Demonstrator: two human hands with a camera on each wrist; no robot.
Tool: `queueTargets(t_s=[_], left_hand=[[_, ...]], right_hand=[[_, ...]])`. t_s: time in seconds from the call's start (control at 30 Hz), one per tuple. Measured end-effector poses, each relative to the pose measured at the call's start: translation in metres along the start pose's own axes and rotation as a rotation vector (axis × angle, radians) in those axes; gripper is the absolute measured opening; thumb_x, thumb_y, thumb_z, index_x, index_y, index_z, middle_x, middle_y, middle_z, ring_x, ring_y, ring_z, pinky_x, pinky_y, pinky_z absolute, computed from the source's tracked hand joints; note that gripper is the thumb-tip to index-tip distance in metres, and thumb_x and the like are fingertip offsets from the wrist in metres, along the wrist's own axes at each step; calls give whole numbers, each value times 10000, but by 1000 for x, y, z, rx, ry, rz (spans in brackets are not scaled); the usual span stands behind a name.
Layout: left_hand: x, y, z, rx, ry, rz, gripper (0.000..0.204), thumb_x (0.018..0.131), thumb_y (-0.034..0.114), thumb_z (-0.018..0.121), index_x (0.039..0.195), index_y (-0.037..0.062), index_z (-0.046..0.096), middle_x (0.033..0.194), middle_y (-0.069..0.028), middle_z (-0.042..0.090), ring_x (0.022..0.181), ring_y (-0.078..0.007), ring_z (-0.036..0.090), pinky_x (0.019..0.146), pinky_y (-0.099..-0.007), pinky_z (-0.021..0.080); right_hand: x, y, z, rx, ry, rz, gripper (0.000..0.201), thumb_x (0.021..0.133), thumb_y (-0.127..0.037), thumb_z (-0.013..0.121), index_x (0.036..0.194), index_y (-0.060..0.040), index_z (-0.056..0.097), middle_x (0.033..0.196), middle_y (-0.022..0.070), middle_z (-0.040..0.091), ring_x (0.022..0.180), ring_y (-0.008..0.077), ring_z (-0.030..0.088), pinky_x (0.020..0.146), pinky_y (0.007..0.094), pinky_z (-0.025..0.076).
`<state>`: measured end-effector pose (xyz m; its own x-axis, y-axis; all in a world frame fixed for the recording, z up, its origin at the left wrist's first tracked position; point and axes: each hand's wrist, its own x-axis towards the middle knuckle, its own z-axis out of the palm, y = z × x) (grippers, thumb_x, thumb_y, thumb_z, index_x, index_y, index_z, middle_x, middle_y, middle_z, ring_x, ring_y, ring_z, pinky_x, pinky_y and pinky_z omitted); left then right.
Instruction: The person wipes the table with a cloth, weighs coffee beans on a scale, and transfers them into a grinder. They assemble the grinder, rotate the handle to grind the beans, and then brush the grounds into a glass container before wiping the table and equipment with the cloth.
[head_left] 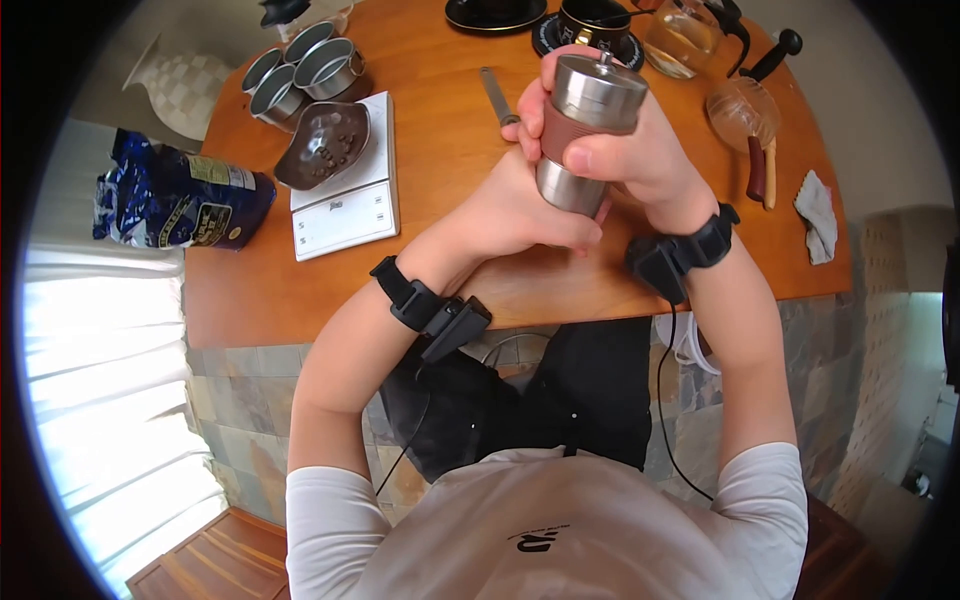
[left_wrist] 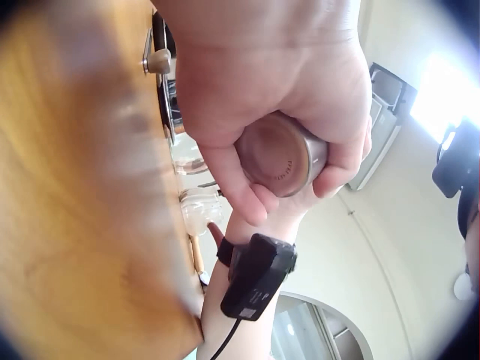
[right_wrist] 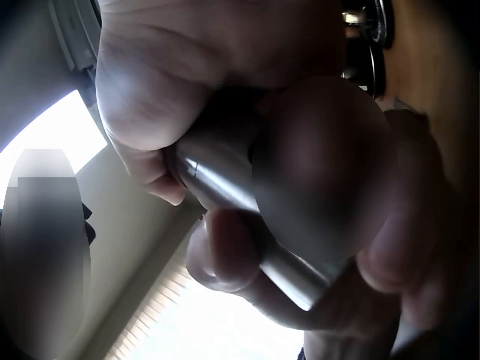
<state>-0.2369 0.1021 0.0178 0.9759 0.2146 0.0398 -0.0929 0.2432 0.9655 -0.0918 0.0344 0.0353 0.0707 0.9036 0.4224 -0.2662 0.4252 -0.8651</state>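
Both hands hold a steel cylinder with a brown band, tilted above the table near its front edge. Around its lower part curls the left hand; the right hand grips the banded middle, thumb across the front. A small pin stands on the cylinder's top. In the left wrist view the round base shows between the left hand's thumb and fingers. The right wrist view is dark; the steel side shows beneath the right hand.
On the table at left are a white scale bearing a brown dish with dark beans, several metal cups and a blue bag. A knife lies behind the hands. At right are a glass pot, brush and cloth.
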Motion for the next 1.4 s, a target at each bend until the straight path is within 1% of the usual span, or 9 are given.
queueTargets(t_s=[0.1,0.33,0.63,0.87,0.97,1.0,1.1,1.17,1.4], left_hand=[[3,7,-5,-54,-13,-111,374,692,24,737,1017,19,552,816,-57,638,639,-159,641,559,-296,530],[8,-4,-7,1361,658,237,376,717,176,746,993,-7,566,889,-198,693,756,-384,683,669,-435,559],[9,-11,-2,824,466,158,429,690,170,763,1040,0,582,909,-136,694,774,-269,690,723,-363,552],[-3,-2,4,-50,-79,-52,372,659,59,726,995,6,577,799,-88,615,673,-174,622,559,-280,496],[-1,6,-1,-40,-111,-183,516,677,23,750,1136,20,514,859,-56,622,753,-128,629,599,-279,515],[1,10,-1,-31,-126,-183,516,677,23,750,1136,20,514,859,-56,622,753,-128,629,599,-279,515],[7,14,0,344,234,-137,512,729,100,765,1159,3,504,892,-104,664,773,-215,687,649,-339,554],[11,6,2,1043,559,249,537,759,203,775,1175,-10,511,969,-176,692,832,-333,708,727,-397,567],[8,1,6,913,516,249,636,688,248,802,1211,9,530,1007,-184,693,908,-339,698,801,-389,555]], right_hand=[[3,2,-1,120,44,130,440,734,-82,799,1109,-37,573,948,63,674,875,137,657,801,295,541],[2,14,33,-174,659,-189,530,806,-64,794,1240,-10,493,1127,105,643,992,173,658,860,309,551],[6,2,16,-344,566,-126,230,815,-18,737,1003,-18,604,853,54,656,764,148,650,710,275,535],[3,-18,6,252,-16,-33,302,800,33,736,1041,-36,568,933,94,646,880,201,651,763,350,556],[4,-25,9,437,-145,-23,397,813,22,741,1142,-38,527,983,96,639,923,222,651,804,363,558],[5,-26,14,295,119,8,461,817,10,750,1195,-32,489,1001,94,633,927,213,651,828,355,552],[7,-6,21,17,486,-54,571,806,-29,788,1254,-6,435,1040,79,632,932,151,644,863,306,528],[3,13,37,-57,571,-185,389,781,-40,785,1106,-8,573,967,65,669,909,141,648,815,284,538],[0,10,17,-265,467,-126,473,784,-10,775,1169,-15,501,986,77,648,915,152,646,835,303,532]])
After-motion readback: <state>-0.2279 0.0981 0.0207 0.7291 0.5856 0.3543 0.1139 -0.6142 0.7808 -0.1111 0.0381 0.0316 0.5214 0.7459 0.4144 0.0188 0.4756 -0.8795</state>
